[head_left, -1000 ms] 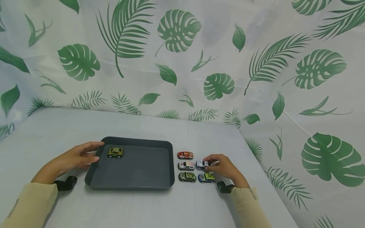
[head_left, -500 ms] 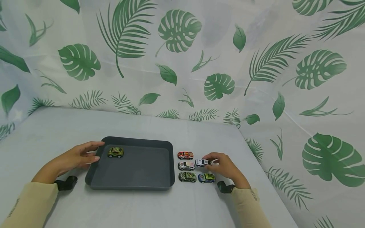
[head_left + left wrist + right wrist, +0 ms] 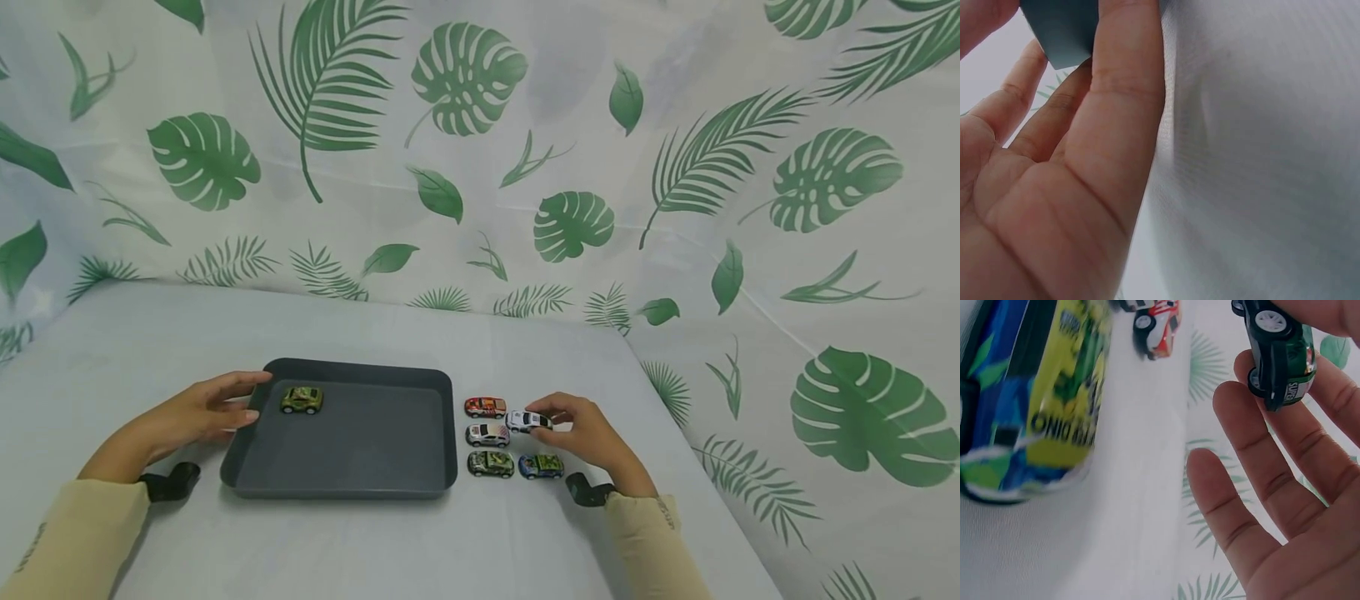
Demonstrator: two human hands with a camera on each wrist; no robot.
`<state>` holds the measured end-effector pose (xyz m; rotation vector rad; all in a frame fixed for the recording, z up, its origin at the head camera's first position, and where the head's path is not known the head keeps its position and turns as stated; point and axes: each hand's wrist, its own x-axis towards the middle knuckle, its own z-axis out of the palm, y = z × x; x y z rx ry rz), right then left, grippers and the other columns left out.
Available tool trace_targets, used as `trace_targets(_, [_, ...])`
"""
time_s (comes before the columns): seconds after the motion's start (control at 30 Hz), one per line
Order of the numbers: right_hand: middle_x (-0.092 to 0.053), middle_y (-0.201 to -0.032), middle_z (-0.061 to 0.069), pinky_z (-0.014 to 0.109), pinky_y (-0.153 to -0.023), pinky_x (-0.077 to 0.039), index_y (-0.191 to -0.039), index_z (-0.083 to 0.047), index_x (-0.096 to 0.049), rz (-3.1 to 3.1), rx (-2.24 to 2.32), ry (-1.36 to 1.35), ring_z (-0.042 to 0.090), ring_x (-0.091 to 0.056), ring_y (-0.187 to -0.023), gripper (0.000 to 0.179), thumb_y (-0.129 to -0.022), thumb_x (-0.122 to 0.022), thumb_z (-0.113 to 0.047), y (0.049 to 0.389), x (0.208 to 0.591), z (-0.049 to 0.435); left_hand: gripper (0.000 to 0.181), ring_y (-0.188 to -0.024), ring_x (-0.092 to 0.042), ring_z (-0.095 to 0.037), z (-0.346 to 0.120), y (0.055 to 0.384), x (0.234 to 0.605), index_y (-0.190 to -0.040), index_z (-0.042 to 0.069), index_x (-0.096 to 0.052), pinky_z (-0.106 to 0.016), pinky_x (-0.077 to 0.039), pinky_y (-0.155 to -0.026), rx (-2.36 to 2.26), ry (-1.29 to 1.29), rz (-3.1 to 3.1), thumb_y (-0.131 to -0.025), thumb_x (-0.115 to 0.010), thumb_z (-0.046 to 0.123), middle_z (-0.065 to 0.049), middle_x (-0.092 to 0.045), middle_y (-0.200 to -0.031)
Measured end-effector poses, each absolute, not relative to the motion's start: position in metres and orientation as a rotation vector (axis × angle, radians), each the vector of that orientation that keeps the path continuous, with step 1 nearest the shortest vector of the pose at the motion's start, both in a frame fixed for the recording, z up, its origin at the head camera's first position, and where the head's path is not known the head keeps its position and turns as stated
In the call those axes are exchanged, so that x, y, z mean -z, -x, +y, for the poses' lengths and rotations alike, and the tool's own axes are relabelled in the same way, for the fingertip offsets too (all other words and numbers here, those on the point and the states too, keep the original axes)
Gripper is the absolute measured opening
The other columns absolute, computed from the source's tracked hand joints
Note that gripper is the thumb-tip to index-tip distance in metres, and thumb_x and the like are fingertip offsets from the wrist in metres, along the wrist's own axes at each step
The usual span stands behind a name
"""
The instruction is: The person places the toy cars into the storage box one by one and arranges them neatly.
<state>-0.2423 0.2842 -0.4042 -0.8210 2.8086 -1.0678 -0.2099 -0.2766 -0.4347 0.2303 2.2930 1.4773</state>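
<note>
The dark grey tray [image 3: 352, 458] lies on the white-covered table, with a camouflage toy car [image 3: 302, 400] in its far left corner. My left hand [image 3: 187, 412] holds the tray's left rim; in the left wrist view its fingers stand around the tray's edge [image 3: 1063, 37]. My right hand [image 3: 588, 433] pinches a white toy car [image 3: 527, 421] between thumb and fingers. In the right wrist view that car [image 3: 1282, 356] is tilted, its wheels and dark underside showing, raised off the table.
Right of the tray stand a red toy car [image 3: 485, 407], a silver toy car [image 3: 487, 435], a green camouflage toy car [image 3: 491, 464] and a blue-green toy car [image 3: 541, 466]. A leaf-patterned cloth [image 3: 480, 167] hangs behind the table.
My right hand has lifted the white toy car and shifted it slightly up and left. My left hand stays at the tray rim.
</note>
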Motion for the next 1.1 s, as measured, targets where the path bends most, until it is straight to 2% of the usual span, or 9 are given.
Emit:
trace_targets(0.17, [-0.077, -0.115, 0.013, 0.048, -0.093, -0.061, -0.118, 0.002, -0.078, 2.794, 1.106, 0.85, 0.025, -0.07, -0.099, 0.027, -0.093, -0.084, -0.001, 0.241, 0.403, 0.279, 0.082, -0.152, -0.023, -0.067, -0.277, 0.21, 0.436, -0.169, -0.005, -0.019, -0.069, -0.048, -0.109, -1.481, -0.235, 2.29, -0.11, -0.067, 0.026, -0.041, -0.01, -0.171])
trace_targets(0.5, [-0.077, -0.113, 0.012, 0.036, -0.089, -0.06, -0.117, 0.002, -0.078, 2.76, 1.173, 0.903, 0.018, -0.067, -0.096, 0.025, -0.092, -0.084, -0.001, 0.241, 0.404, 0.269, 0.083, -0.152, -0.023, -0.067, -0.277, 0.21, 0.434, -0.169, -0.005, -0.019, -0.07, -0.048, -0.109, -1.473, -0.226, 2.291, -0.11, -0.067, 0.027, -0.041, -0.01, -0.171])
trace_targets(1.1, [-0.077, -0.118, 0.016, 0.035, -0.091, -0.06, -0.12, 0.003, -0.078, 2.719, 1.229, 0.971, 0.02, -0.069, -0.101, 0.028, -0.093, -0.084, -0.001, 0.24, 0.406, 0.248, 0.082, -0.152, -0.024, -0.066, -0.278, 0.21, 0.435, -0.17, -0.004, -0.019, -0.068, -0.049, -0.109, -1.475, -0.241, 2.295, -0.11, -0.067, 0.027, -0.041, -0.01, -0.172])
